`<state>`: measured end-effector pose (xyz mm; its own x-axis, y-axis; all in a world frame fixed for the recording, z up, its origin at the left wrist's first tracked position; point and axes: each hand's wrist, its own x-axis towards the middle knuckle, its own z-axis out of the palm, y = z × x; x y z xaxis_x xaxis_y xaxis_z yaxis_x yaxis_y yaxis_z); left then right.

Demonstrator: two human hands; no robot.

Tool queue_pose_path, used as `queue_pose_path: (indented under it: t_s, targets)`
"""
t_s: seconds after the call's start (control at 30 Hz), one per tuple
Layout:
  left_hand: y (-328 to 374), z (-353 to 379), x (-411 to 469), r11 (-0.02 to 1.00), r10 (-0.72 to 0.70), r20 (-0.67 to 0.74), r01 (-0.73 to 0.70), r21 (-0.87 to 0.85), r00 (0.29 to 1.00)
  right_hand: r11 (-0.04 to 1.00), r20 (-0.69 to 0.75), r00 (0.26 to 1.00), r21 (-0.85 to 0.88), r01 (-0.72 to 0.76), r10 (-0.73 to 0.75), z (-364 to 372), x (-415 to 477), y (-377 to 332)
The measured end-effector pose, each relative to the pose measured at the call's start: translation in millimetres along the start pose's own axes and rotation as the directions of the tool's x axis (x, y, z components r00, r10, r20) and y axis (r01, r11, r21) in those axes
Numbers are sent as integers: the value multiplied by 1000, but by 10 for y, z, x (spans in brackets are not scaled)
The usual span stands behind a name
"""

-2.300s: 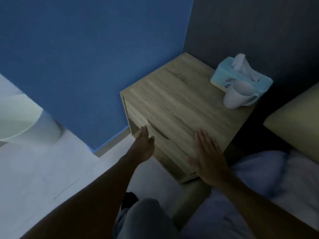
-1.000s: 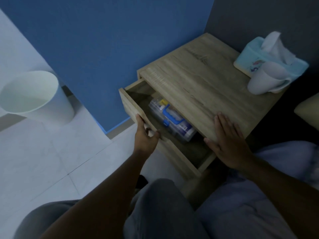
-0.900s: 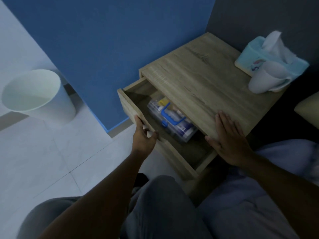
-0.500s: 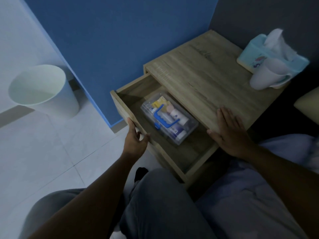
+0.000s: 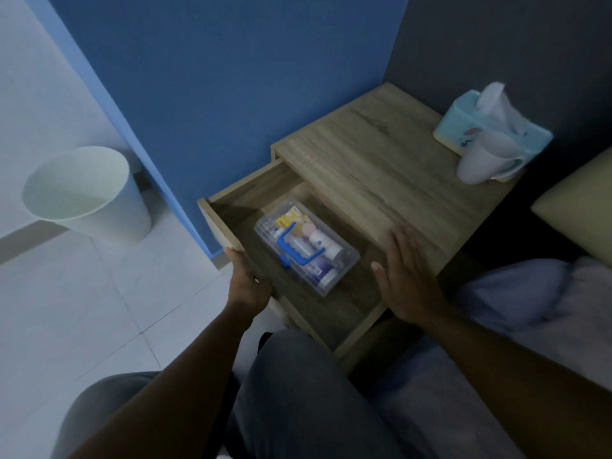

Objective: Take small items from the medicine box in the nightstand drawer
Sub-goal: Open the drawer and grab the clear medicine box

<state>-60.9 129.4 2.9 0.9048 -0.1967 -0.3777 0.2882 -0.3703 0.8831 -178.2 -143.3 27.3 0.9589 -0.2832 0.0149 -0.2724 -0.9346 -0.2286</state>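
A wooden nightstand (image 5: 381, 173) stands in the corner with its drawer (image 5: 228, 226) pulled far out. Inside the drawer lies a clear plastic medicine box (image 5: 306, 246) with a blue handle on its closed lid; small bottles and yellow packets show through it. My left hand (image 5: 246, 281) grips the drawer's front panel, fingers curled over its top edge. My right hand (image 5: 405, 279) lies flat with fingers spread on the front edge of the nightstand top, just right of the box.
A light blue tissue box (image 5: 490, 134) and a white mug (image 5: 483, 159) sit at the back right of the top. A white waste bin (image 5: 82, 193) stands on the tiled floor to the left. A pillow (image 5: 579, 207) and bedding lie right; my knees are below.
My left hand took the drawer front and pulled the drawer from shut to far out, baring the whole medicine box. My right hand stayed flat on the nightstand top.
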Motion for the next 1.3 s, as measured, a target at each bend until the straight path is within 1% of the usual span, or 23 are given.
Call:
queue_pose_path:
  t_s: [0.07, 0.1, 0.13, 0.17, 0.23, 0.27, 0.3, 0.33, 0.4, 0.47, 0.6, 0.7, 0.77, 0.83, 0.87, 0.93, 1.1, 1.23, 1.3]
  targets:
    - [104, 29, -28, 1000, 16, -44, -15, 23, 999, 990, -54, 989, 36, 139, -137, 12, -75, -199]
    - [158, 42, -29, 999, 27, -78, -25, 28, 997, 983, -68, 982, 43, 179, -176, 37, -87, -287]
    - [208, 54, -16, 998, 44, -109, -39, 50, 993, 981, -68, 980, 50, 189, -185, 64, -87, -371]
    - [257, 61, 4, 993, 72, -130, -59, 107, 989, 984, -51, 986, 73, 165, -161, 94, -77, -447]
    - [357, 58, 62, 948, 157, -124, -115, 295, 980, 988, -1, 998, 139, 64, -65, 170, -29, -565]
    - [417, 49, 108, 924, 193, -101, -146, 355, 976, 985, 15, 1000, 171, 5, -8, 217, 3, -612]
    - [482, 41, 162, 910, 211, -62, -173, 377, 976, 977, 35, 998, 203, -66, 60, 264, 36, -656]
    - [546, 38, 224, 907, 211, -6, -193, 374, 978, 960, 63, 989, 238, -149, 137, 305, 72, -696]
    - [666, 41, 360, 929, 170, 120, -200, 311, 978, 899, 123, 949, 303, -316, 292, 385, 141, -743]
    - [740, 53, 508, 950, 123, 184, -169, 263, 975, 838, 184, 902, 334, -432, 391, 478, 211, -742]
    - [738, 76, 784, 955, -3, 151, -42, 294, 988, 712, 272, 819, 404, -574, 506, 612, 333, -680]
    - [666, 101, 903, 968, -72, 132, 38, 247, 989, 675, 253, 773, 380, -632, 582, 669, 366, -696]
    - [609, 104, 940, 973, -100, 99, 76, 219, 990, 613, 254, 752, 453, -648, 608, 686, 383, -742]
    - [577, 87, 942, 973, -118, 50, 105, 207, 992, 527, 286, 730, 537, -659, 621, 662, 404, -789]
    - [568, 76, 924, 973, -122, 36, 112, 202, 992, 497, 305, 717, 552, -669, 627, 634, 407, -807]
    - [573, 47, 856, 975, -120, 17, 115, 188, 993, 468, 324, 706, 567, -678, 629, 570, 381, -825]
    - [829, -107, 639, 980, -63, -2, 63, 188, 998, 447, 315, 750, 646, -618, 582, 322, 201, -870]
    - [1209, -263, 450, 958, 1, -49, 13, 288, 999, 380, 298, 816, 771, -512, 494, -35, 139, -905]
    - [1424, -357, 389, 937, 52, -91, -17, 349, 994, 367, 283, 834, 798, -478, 473, -235, 180, -910]
